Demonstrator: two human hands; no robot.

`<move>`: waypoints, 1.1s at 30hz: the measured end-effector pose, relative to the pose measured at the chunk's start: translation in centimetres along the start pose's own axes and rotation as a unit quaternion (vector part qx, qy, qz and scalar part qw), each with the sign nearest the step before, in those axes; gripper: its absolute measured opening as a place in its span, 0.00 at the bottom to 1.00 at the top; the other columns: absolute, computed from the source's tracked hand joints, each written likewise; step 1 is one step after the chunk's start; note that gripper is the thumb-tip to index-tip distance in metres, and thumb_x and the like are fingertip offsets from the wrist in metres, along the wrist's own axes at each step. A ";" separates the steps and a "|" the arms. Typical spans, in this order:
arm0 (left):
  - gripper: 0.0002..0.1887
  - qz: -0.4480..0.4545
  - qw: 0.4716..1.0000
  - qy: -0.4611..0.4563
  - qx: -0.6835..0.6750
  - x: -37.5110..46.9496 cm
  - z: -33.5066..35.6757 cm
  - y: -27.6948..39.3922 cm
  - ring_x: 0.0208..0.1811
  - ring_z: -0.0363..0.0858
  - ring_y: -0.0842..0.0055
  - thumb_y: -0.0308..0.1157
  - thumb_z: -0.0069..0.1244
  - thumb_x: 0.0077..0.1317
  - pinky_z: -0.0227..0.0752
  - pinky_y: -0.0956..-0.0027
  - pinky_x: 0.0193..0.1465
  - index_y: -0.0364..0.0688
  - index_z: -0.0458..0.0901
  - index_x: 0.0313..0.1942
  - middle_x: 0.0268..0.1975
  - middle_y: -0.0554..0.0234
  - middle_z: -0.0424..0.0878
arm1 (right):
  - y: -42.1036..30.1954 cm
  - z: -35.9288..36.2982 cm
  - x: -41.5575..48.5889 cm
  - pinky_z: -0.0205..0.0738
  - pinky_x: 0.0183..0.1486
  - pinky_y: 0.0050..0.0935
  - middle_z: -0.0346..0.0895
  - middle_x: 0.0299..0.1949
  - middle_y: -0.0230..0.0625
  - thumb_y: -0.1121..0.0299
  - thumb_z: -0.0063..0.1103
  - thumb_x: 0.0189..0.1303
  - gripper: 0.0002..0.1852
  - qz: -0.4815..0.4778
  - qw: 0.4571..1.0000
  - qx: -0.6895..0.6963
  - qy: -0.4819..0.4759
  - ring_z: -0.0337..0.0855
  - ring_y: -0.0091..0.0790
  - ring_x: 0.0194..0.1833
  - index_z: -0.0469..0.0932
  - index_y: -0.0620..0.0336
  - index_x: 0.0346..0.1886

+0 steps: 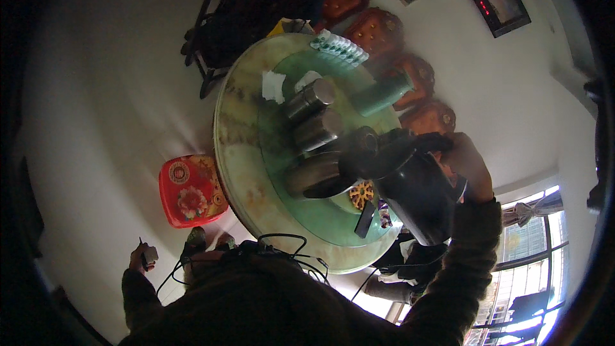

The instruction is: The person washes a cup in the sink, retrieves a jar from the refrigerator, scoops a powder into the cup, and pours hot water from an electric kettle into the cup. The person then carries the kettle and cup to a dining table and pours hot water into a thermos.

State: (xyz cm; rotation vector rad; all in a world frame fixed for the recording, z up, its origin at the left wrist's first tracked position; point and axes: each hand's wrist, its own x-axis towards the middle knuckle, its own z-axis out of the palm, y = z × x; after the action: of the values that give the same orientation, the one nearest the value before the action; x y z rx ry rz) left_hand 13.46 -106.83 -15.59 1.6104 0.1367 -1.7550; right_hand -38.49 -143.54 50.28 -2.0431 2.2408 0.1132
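Observation:
My right hand (467,166) is raised at the right, closed around the handle of a large dark jug or kettle (418,202), which is held tilted over the table's edge. Just left of it a dark, shiny rounded vessel (312,175) stands on the green glass turntable (307,221). Beyond that are two steel canisters (319,127), side by side. Low at the left, away from the table, my left hand (138,257) grips a small pale object (151,254), with a thin dark tip sticking up; what it is cannot be made out.
A round marble-patterned table (230,154) fills the middle. It bears a green jar (384,93), white bottles in a row (339,48), paper tissue (274,86), a lattice trivet (361,195), a dark phone (365,219) and a snack packet (384,214). A red stool (192,192) and padded chairs (375,31) stand around.

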 end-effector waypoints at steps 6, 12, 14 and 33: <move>0.19 -0.027 0.999 -0.027 0.002 0.0 -0.8 -0.3 0.19 0.73 0.74 0.56 0.53 0.58 0.64 0.68 0.22 0.50 0.80 0.37 0.24 0.68 0.79 | 0.8 0.0 0.2 0.61 0.21 0.23 0.71 0.18 0.26 0.76 0.61 0.50 0.08 -0.022 1.000 0.011 -0.014 0.69 0.18 0.19 0.82 0.63 0.35; 0.21 -0.010 0.999 0.032 0.027 -0.3 -0.6 -0.2 0.19 0.73 0.73 0.56 0.53 0.58 0.66 0.67 0.23 0.49 0.80 0.38 0.25 0.67 0.80 | 1.3 0.0 0.4 0.63 0.22 0.24 0.74 0.19 0.27 0.74 0.63 0.51 0.10 -0.034 0.999 -0.014 -0.013 0.71 0.18 0.20 0.83 0.63 0.38; 0.21 0.002 0.999 0.032 0.024 -0.2 -0.7 -0.1 0.19 0.74 0.73 0.56 0.53 0.58 0.66 0.66 0.23 0.49 0.80 0.39 0.26 0.67 0.80 | 1.5 0.1 0.5 0.68 0.28 0.28 0.77 0.21 0.37 0.78 0.61 0.40 0.13 -0.054 0.998 -0.011 0.002 0.77 0.28 0.24 0.81 0.65 0.35; 0.20 -0.010 0.999 0.026 0.031 0.7 -0.8 -0.6 0.21 0.74 0.73 0.55 0.54 0.57 0.63 0.68 0.23 0.51 0.80 0.40 0.28 0.66 0.80 | 0.0 -0.2 -0.8 0.74 0.33 0.34 0.83 0.26 0.45 0.73 0.66 0.45 0.13 -0.052 0.998 -0.029 0.035 0.85 0.42 0.30 0.83 0.60 0.38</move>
State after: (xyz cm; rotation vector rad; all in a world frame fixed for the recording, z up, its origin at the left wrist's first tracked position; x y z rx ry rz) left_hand 13.80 -106.30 -16.55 1.7065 0.1239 -1.7480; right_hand -38.42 -142.80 50.56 -2.2229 2.1898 0.1004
